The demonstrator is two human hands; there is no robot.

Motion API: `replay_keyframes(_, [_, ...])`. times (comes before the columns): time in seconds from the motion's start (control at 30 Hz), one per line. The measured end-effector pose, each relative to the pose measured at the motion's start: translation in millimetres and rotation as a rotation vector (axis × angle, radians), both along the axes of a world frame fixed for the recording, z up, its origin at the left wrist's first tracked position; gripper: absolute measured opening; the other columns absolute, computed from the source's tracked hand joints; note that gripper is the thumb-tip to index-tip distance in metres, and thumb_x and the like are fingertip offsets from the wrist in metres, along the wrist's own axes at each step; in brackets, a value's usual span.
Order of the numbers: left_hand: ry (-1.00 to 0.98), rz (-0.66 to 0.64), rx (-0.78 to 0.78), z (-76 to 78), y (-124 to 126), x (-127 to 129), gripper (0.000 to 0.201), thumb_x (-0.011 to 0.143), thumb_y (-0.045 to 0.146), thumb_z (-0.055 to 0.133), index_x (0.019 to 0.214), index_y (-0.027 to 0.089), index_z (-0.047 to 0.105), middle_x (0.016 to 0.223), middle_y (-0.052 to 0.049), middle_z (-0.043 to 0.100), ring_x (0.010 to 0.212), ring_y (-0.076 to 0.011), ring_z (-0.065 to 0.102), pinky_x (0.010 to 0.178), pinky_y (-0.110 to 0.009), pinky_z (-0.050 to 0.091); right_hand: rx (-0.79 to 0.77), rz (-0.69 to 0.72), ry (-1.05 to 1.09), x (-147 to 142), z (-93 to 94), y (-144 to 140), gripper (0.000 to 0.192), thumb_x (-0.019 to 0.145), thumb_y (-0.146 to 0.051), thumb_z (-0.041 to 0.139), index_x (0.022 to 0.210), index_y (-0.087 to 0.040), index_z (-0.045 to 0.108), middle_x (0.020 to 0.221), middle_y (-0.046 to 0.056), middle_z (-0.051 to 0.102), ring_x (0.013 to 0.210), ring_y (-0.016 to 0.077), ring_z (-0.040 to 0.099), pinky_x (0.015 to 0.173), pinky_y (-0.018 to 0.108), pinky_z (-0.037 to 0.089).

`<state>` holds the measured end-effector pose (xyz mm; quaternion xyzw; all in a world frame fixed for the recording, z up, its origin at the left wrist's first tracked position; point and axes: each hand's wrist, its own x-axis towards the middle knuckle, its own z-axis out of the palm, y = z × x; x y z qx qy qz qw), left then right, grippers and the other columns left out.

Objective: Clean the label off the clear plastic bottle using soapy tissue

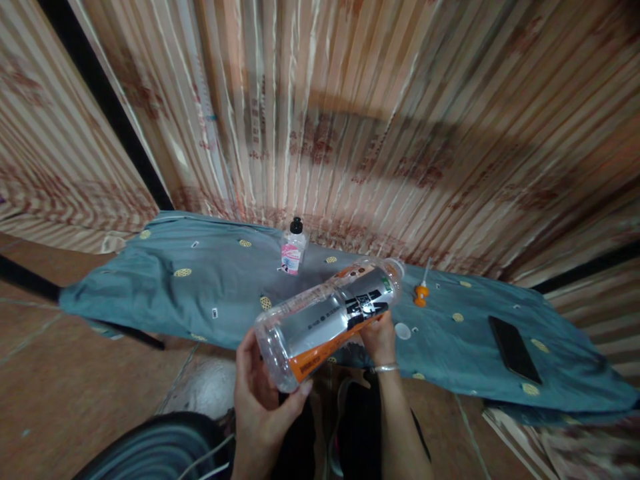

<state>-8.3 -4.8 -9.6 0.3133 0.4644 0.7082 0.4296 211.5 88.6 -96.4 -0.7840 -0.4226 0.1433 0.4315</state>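
Note:
I hold a clear plastic bottle point(327, 317) with a silver, black and orange label, tilted on its side above the near edge of a blue-grey cloth point(200, 287). My left hand point(260, 407) cups its base. My right hand point(380, 337), a bracelet on its wrist, grips it near the neck end. The bottle's mouth has no cap on it. A white cap point(403, 331) lies on the cloth just right of my right hand.
A small bottle point(293, 248) with a black cap and pink label stands at the cloth's far edge. An orange-handled tool point(423, 288) and a black phone point(514, 348) lie to the right. A striped curtain hangs behind. Brown tiled floor lies below.

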Motion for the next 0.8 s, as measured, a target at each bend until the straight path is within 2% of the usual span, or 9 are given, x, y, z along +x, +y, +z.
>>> replay_keyframes(0.2, [-0.047, -0.021, 0.005, -2.5, -0.1, 0.2, 0.08, 0.063, 0.035, 0.101, 0.135, 0.027, 0.066, 0.139, -0.01, 0.07, 0.123, -0.0315, 0.073, 0.1, -0.036, 0.062, -0.015, 0.016, 0.047, -2.3, 6.5, -0.5, 0.055, 0.064, -0.041, 0.079, 0.111, -0.019, 0.06, 0.099, 0.019, 0.08, 0.096, 0.0388, 0.078, 0.077, 0.041, 0.06])
replay_keyframes(0.33, [-0.059, -0.012, -0.002, -2.5, 0.2, 0.1, 0.08, 0.062, 0.034, 0.102, 0.134, 0.027, 0.066, 0.137, -0.009, 0.07, 0.12, -0.0297, 0.075, 0.098, -0.035, 0.063, -0.006, 0.006, 0.052, -2.4, 7.9, -0.5, 0.052, 0.063, -0.038, 0.08, 0.108, -0.021, 0.059, 0.095, 0.015, 0.081, 0.093, 0.0377, 0.078, 0.074, 0.041, 0.059])
replay_keyframes(0.47, [-0.049, -0.016, 0.004, -0.9, 1.0, -0.1, 0.079, 0.062, 0.035, 0.101, 0.133, 0.027, 0.067, 0.139, -0.01, 0.071, 0.122, -0.0319, 0.074, 0.101, -0.037, 0.062, 0.01, 0.018, 0.048, -2.6, 7.8, -1.0, 0.055, 0.063, -0.04, 0.081, 0.109, -0.021, 0.059, 0.098, 0.015, 0.081, 0.095, 0.0375, 0.078, 0.074, 0.04, 0.058])
replay_keyframes(0.8, [-0.081, -0.016, 0.05, -3.4, 2.8, 1.0, 0.076, 0.063, 0.031, 0.102, 0.132, 0.031, 0.071, 0.136, -0.006, 0.072, 0.121, -0.027, 0.075, 0.099, -0.03, 0.061, -0.025, 0.01, 0.069, -3.1, 9.4, 0.8, 0.061, 0.061, -0.043, 0.082, 0.112, -0.018, 0.06, 0.103, 0.021, 0.081, 0.099, 0.0395, 0.079, 0.076, 0.04, 0.059])
